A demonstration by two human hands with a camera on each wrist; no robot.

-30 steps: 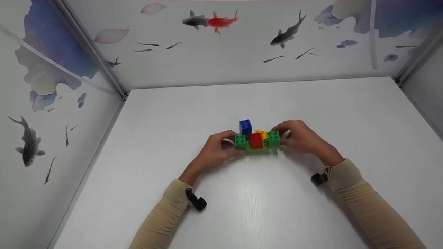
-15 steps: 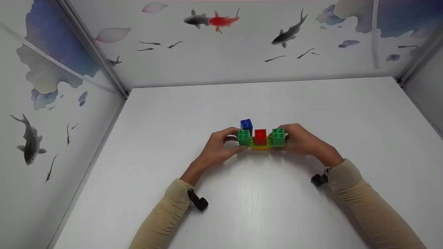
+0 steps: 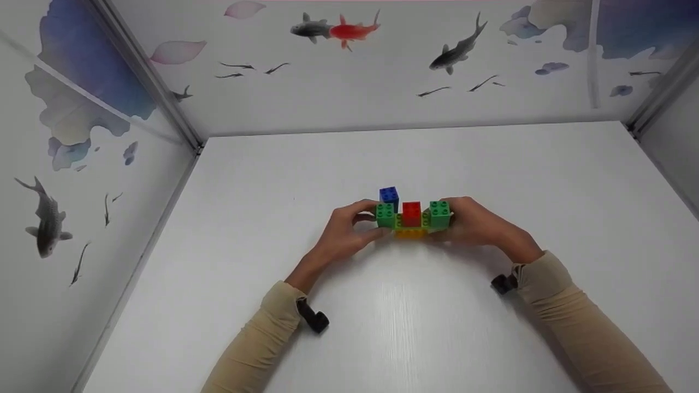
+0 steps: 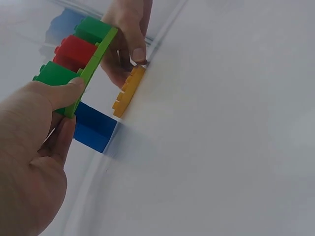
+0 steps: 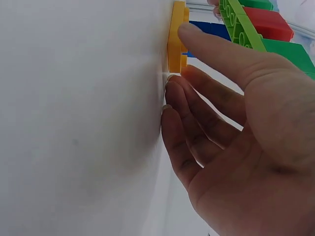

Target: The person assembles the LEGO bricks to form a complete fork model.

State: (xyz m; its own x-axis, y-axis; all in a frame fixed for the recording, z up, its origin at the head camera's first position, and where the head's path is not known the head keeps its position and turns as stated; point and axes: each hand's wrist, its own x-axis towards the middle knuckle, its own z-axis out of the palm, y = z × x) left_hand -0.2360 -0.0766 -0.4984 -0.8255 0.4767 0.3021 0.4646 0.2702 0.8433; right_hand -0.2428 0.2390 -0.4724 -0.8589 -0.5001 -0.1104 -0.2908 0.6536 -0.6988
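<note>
In the head view my left hand (image 3: 349, 232) pinches the left end of a row of toy building bricks. That row is a lime-green plate (image 4: 91, 71) carrying a green brick (image 3: 385, 215), a red brick (image 3: 412, 214) and another green brick (image 3: 439, 214). It is held tilted above the table. My right hand (image 3: 475, 221) is low at the right, its thumb and a finger pinching one end of a flat yellow brick (image 5: 176, 42) at the tabletop. A blue brick (image 3: 389, 196) stands upright just behind the row, its lower part hidden in the head view.
The white table (image 3: 393, 327) stretches around both hands. Walls with painted fish (image 3: 458, 54) border its back and left side. Black wrist cameras (image 3: 314, 316) are strapped over both sleeves.
The brick row has risen and shifted slightly right. The yellow brick, earlier behind the red one, now shows below the row on the near side. The blue brick stays in place.
</note>
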